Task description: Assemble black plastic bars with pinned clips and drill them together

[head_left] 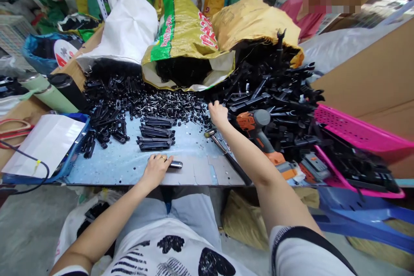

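Observation:
My left hand (pixel 158 170) lies at the table's near edge, fingers curled over a short metallic bar-like piece (pixel 176 164) whose silver end sticks out to the right. My right hand (pixel 218 113) reaches to the far side of the work area, fingers bent together at the edge of a pile of small black parts with pale pins (pixel 174 105). What its fingertips hold, if anything, is hidden. Between the hands, several assembled long black pieces (pixel 157 132) lie in a stacked row. A hammer (pixel 228 155) lies under my right forearm, and an orange-and-grey cordless drill (pixel 255 123) is just right of it.
Three open sacks, among them a yellow-green one (pixel 187 30), spill black parts at the back. Long black parts (pixel 274 95) heap up on the right beside a pink basket (pixel 365 131). At left are a blue tray (pixel 73 159) with paper and a green bottle (pixel 48 92). Another person is at back right.

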Demonstrator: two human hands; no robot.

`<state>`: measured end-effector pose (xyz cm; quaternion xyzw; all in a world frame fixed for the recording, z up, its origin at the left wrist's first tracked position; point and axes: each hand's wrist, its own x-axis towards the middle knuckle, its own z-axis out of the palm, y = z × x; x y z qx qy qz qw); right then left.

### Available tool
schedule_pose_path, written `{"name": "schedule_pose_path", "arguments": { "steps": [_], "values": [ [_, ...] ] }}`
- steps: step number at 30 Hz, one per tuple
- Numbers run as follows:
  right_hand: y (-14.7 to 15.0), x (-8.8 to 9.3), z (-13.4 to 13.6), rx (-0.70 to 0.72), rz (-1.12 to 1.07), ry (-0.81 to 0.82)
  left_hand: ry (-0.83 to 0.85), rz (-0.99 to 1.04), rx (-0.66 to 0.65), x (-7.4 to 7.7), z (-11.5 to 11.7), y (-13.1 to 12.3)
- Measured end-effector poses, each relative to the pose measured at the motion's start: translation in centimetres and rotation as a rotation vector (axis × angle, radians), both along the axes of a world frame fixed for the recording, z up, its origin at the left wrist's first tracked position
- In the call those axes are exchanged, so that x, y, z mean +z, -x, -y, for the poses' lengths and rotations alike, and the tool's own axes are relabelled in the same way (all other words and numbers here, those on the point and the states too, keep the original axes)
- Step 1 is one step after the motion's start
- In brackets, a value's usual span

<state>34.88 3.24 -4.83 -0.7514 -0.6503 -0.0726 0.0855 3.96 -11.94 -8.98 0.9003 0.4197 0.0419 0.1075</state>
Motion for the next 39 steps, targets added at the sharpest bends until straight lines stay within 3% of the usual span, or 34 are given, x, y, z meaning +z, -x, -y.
{"name": "schedule_pose_path", "arguments": {
  "steps": [2,4,7,9,11,13,15,18,23,26,31,37,39],
  "values": [
    [0.8,1.1,1.7,0.031,0.019,-0.072,0.033,0.087,0.091,0.1,-0.3,0.0],
    [2.0,2.1,4.6,0.115,-0.014,-0.183,0.113,0.325,0.163,0.4,-0.6,-0.2],
    [4.9,2.4,10.2,0.354,-0.240,-0.431,0.426,0.915,0.364,1.3,-1.7,-0.9],
    [6.9,1.5,13.9,0.498,-0.438,-0.532,0.705,1.292,0.540,2.0,-2.6,-1.5],
    [8.3,-0.1,16.7,0.618,-0.548,-0.448,0.852,1.535,0.672,2.4,-3.1,-2.1],
    [8.6,-1.8,18.2,0.641,-0.482,-0.299,0.820,1.649,0.735,2.5,-3.1,-2.6],
    [7.7,-3.2,18.4,0.454,-0.295,-0.207,0.723,1.670,0.720,2.2,-2.5,-3.0],
    [5.6,-4.5,17.6,0.032,-0.060,-0.116,0.624,1.575,0.652,1.6,-1.3,-3.2],
    [3.7,-4.1,16.3,-0.230,-0.017,0.147,0.543,1.398,0.627,1.1,-0.3,-2.3],
    [2.6,-2.8,15.8,-0.254,-0.093,0.291,0.529,1.395,0.665,1.2,-0.3,-1.5],
    [-2.0,0.1,15.4,-0.189,-0.287,0.283,0.571,1.433,0.682,1.5,-0.3,-0.8],
    [-9.4,2.7,14.2,-0.210,-0.921,0.220,0.593,1.472,0.703,1.7,-0.6,-0.8],
    [-10.8,3.2,13.8,-0.240,-1.024,0.199,0.621,1.491,0.692,1.8,-0.8,-1.0]
  ]
}}
